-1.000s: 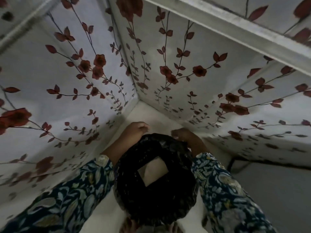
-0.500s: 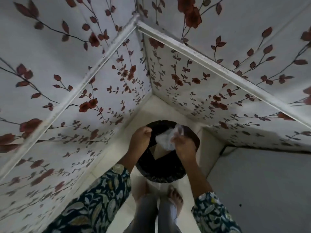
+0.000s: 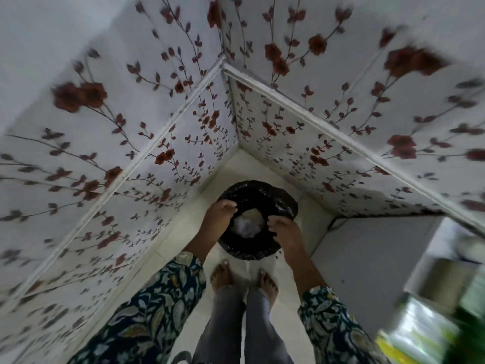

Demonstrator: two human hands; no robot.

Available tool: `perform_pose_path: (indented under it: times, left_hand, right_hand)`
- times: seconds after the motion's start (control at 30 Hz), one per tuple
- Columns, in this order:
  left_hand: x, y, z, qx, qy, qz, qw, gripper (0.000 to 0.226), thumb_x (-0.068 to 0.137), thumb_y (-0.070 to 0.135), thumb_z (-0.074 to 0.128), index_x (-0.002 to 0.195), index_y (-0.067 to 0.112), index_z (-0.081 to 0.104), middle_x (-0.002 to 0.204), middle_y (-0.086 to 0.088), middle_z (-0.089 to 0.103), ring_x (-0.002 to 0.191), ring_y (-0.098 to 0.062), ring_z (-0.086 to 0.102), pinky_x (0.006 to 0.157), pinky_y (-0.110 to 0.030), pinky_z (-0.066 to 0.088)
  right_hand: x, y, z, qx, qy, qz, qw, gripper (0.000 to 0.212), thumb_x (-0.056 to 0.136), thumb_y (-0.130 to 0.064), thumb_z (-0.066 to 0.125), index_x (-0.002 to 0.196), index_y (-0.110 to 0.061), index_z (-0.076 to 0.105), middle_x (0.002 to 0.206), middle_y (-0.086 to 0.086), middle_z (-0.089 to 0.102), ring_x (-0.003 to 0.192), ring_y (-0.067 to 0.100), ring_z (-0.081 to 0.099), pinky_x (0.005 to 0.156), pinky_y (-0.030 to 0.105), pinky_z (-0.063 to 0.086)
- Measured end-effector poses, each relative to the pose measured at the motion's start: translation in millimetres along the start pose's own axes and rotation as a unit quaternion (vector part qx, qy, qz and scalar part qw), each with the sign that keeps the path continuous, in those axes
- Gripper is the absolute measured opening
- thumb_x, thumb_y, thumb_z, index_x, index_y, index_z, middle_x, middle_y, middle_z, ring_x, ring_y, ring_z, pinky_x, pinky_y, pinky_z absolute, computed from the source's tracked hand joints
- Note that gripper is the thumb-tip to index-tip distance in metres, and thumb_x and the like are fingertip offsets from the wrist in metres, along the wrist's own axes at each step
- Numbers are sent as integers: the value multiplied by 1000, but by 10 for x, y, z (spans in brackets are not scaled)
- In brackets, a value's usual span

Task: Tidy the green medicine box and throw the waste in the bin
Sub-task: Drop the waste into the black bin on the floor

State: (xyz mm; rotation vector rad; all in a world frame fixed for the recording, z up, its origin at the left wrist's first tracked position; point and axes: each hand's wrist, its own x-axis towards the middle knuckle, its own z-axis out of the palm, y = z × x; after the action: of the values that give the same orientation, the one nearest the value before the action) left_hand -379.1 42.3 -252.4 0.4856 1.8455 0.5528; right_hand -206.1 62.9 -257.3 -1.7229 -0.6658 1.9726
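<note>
- Head view: a round bin point(image 3: 258, 248) lined with a black plastic bag is seen from above, standing on a pale tiled floor point(image 3: 309, 206) in the far corner where two walls meet.
- The left hand point(image 3: 219, 215) is laid on the left part of the bin's rim, fingers curled down over the black liner; whether the liner is pinched cannot be told.
- The right hand point(image 3: 284, 229) is placed on the right part of the rim, fingers bent inward toward the opening; its grip cannot be told either.
- Between the two hands, inside the bin's opening, a crumpled pale piece of waste point(image 3: 248, 223) is seen lying in the bag.
- Both forearms are covered by dark floral sleeves point(image 3: 162, 308), and two bare feet point(image 3: 220, 274) are planted just near of the bin.
- The walls are covered with white wallpaper point(image 3: 157, 132) printed with red flowers and are crossed by a white moulding strip point(image 3: 168, 132).
- At the near right edge a blurred green shape point(image 3: 469, 334) is seen well apart from the bin; whether it is the medicine box cannot be told.
</note>
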Motion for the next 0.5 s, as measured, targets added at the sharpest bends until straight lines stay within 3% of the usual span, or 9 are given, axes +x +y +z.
perform_pose_path:
  times: [0.07,0.1,0.17,0.23,0.3,0.4,0.5]
  left_hand:
    - [-358,223,-30,-20,-6,6,1000,27,91,13,49,111,1,63,116,-20,65,109,-33,59,91,-39,46]
    - [-577,347,-48,-33,-10,7,999,28,92,12,48,113,-1,62,111,-19,65,105,-30,59,82,-33,46]
    - [-971,563,-52,-48,-20,16,999,30,93,10,45,116,-4,60,103,-15,62,95,-24,56,70,-21,42]
    - [-1283,724,-47,-48,-29,25,998,30,95,10,43,116,-4,59,103,-12,61,89,-20,55,67,-17,41]
    - [-1662,839,-15,-45,-42,42,997,29,95,11,43,115,-3,59,110,-16,63,90,-22,57,71,-19,44]
    - [-2094,906,76,-28,-74,72,994,25,96,17,44,108,4,61,119,-18,64,106,-30,59,89,-32,45]
    - [-2489,904,239,-12,-105,95,990,18,96,20,44,97,11,61,113,-15,65,100,-25,59,95,-39,43]
  right_hand:
    - [-373,-317,6,61,-13,24,998,14,88,-1,49,98,5,58,75,12,48,56,11,58,47,11,46]
    - [-594,-468,-12,64,-13,33,997,14,91,-3,47,84,-7,58,72,11,50,50,9,58,49,15,45]
    - [-927,-672,-71,51,-1,46,998,36,100,-8,31,73,-13,56,59,7,58,46,10,57,53,21,42]
    - [-1224,-788,-128,25,15,21,999,35,100,-8,30,78,-10,58,56,0,63,55,13,57,58,23,43]
    - [-1660,-853,-228,-10,55,-20,998,23,95,-4,39,84,-8,59,68,2,61,63,15,55,63,25,44]
    - [-2173,-853,-382,2,91,-61,994,38,95,0,34,68,-11,59,62,2,62,55,12,57,52,19,41]
    - [-2622,-785,-634,-16,121,-84,989,31,91,4,42,74,-15,58,76,7,60,60,11,58,54,19,46]
